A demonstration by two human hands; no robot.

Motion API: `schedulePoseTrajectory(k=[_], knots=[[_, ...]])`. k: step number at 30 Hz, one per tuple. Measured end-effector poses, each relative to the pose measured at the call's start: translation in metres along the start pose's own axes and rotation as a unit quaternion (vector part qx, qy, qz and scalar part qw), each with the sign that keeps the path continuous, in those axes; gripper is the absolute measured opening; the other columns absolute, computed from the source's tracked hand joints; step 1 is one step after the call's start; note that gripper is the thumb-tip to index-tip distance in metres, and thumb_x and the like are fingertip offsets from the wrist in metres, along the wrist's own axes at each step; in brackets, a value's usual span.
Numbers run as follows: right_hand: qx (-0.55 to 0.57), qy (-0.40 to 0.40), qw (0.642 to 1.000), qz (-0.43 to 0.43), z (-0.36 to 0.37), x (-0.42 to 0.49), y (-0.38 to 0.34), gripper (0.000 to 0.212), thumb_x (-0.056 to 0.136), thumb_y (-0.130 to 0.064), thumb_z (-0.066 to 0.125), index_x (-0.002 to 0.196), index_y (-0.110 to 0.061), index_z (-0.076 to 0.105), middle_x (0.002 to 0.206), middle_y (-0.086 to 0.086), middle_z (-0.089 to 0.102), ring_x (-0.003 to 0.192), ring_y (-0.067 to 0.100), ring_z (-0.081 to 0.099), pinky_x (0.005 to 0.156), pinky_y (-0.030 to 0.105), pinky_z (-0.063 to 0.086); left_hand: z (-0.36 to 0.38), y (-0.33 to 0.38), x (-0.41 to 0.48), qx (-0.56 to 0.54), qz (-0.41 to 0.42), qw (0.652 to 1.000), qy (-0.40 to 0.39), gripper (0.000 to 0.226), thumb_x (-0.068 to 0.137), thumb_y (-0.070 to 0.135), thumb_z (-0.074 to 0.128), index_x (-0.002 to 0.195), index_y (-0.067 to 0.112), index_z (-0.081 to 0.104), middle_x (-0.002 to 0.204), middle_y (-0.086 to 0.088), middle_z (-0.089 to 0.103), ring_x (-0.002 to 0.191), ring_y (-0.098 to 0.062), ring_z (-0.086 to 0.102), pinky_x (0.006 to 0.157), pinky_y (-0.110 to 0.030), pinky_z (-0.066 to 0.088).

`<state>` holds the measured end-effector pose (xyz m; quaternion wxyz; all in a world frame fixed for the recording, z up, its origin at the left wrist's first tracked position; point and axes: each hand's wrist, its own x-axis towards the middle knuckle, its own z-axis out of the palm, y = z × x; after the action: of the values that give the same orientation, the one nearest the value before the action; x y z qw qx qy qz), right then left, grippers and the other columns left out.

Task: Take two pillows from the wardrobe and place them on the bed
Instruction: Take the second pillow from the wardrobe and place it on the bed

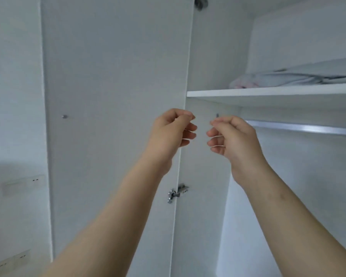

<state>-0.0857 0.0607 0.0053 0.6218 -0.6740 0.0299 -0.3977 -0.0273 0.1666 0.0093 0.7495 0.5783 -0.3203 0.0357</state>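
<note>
Head view: a person's two bare hands are reaching up in front of an open white wardrobe (212, 47), both arms rising from the bottom of the frame. At centre, the left hand (173, 129) and the right hand (233, 136) are hovering close together without touching, fingers loosely curled and gripping nothing. Behind the left hand, the wardrobe door (116, 96) is standing swung open, a small round knob (64, 116) showing at 9 o'clock and a metal hinge (177, 193) sitting just below the hands. At 2 o'clock, a white shelf (268, 91) is carrying soft folded bedding (288, 78) in pale blue and pink; whether these are the pillows cannot be told. Under the shelf, at 3 o'clock, a metal hanging rail (308, 128) is running across the compartment. Wall sockets (23, 183) are showing at 8 o'clock.
</note>
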Motion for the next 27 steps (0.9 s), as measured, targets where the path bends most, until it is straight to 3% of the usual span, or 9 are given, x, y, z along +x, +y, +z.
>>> schedulePoseTrajectory(k=[8,13,15,17,20,22,24,25,27], knots=[[-0.125,0.160,0.975,-0.087,-0.100,0.049,-0.041,0.018,0.087,-0.011,0.053,0.071,-0.020,0.054,0.066,-0.002,0.058,0.052,0.011,0.051,0.054,0.021,0.042,0.122,-0.007,0.071,-0.051,0.058,0.988,-0.136,0.018,0.089,0.017,0.052,0.072,0.022,0.054,0.066,0.003,0.058,0.048,-0.005,0.053,0.048,-0.013,0.042],[-0.191,0.215,0.951,-0.111,-0.123,0.096,-0.052,0.017,0.086,-0.014,0.053,0.071,-0.020,0.053,0.068,-0.001,0.058,0.053,0.012,0.053,0.056,0.024,0.043,0.175,-0.011,0.122,-0.029,0.134,0.976,-0.169,0.019,0.087,0.016,0.052,0.069,0.024,0.054,0.068,0.004,0.059,0.062,-0.014,0.059,0.056,-0.019,0.046],[-0.230,0.263,0.927,-0.134,-0.131,0.120,-0.054,0.017,0.085,-0.014,0.051,0.069,-0.020,0.052,0.068,0.000,0.059,0.049,0.013,0.060,0.057,0.027,0.043,0.197,-0.013,0.146,0.055,0.202,0.968,-0.138,0.013,0.085,0.021,0.052,0.073,0.025,0.055,0.075,0.006,0.061,0.078,-0.020,0.062,0.068,-0.028,0.047],[-0.281,0.308,0.895,-0.154,-0.137,0.136,-0.056,0.012,0.083,-0.016,0.046,0.072,-0.016,0.052,0.073,0.008,0.064,0.044,0.017,0.066,0.058,0.030,0.042,0.214,-0.013,0.169,0.186,0.302,0.933,-0.061,0.011,0.085,0.025,0.048,0.085,0.025,0.059,0.089,0.006,0.065,0.088,-0.021,0.060,0.072,-0.032,0.043],[-0.380,0.286,0.868,-0.145,-0.144,0.139,-0.060,0.017,0.086,-0.020,0.047,0.083,-0.006,0.056,0.086,0.012,0.070,0.038,0.018,0.064,0.043,0.024,0.039,0.230,-0.006,0.197,0.262,0.405,0.874,-0.056,0.017,0.086,0.024,0.045,0.091,0.023,0.061,0.099,0.001,0.066,0.096,-0.025,0.057,0.074,-0.035,0.046],[-0.420,0.238,0.867,-0.124,-0.151,0.138,-0.068,0.017,0.088,-0.023,0.051,0.079,-0.010,0.058,0.085,0.008,0.069,0.034,0.018,0.060,0.034,0.019,0.033,0.241,-0.001,0.214,0.265,0.354,0.882,-0.163,0.010,0.085,0.025,0.051,0.087,0.025,0.061,0.099,0.000,0.066,0.089,-0.023,0.057,0.070,-0.030,0.044],[-0.430,0.219,0.867,-0.124,-0.156,0.141,-0.082,0.018,0.088,-0.025,0.054,0.075,-0.014,0.059,0.083,0.005,0.069,0.036,0.019,0.059,0.033,0.019,0.034,0.249,0.000,0.226,0.262,0.263,0.879,-0.300,0.010,0.082,0.025,0.061,0.091,0.021,0.062,0.106,-0.005,0.066,0.087,-0.022,0.057,0.070,-0.029,0.043],[-0.454,0.232,0.848,-0.145,-0.159,0.147,-0.088,0.018,0.088,-0.026,0.054,0.075,-0.015,0.060,0.083,0.004,0.070,0.042,0.020,0.060,0.037,0.022,0.039,0.251,0.000,0.230,0.272,0.230,0.869,-0.343,0.018,0.080,0.026,0.065,0.096,0.019,0.062,0.111,-0.007,0.064,0.093,-0.023,0.057,0.077,-0.032,0.045],[-0.555,0.277,0.761,-0.188,-0.170,0.163,-0.097,0.015,0.086,-0.028,0.053,0.079,-0.017,0.062,0.086,0.001,0.069,0.067,0.024,0.063,0.058,0.031,0.049,0.253,-0.001,0.236,0.299,0.189,0.854,-0.381,0.033,0.077,0.033,0.070,0.106,0.023,0.058,0.117,-0.004,0.059,0.106,-0.025,0.056,0.093,-0.036,0.046]])
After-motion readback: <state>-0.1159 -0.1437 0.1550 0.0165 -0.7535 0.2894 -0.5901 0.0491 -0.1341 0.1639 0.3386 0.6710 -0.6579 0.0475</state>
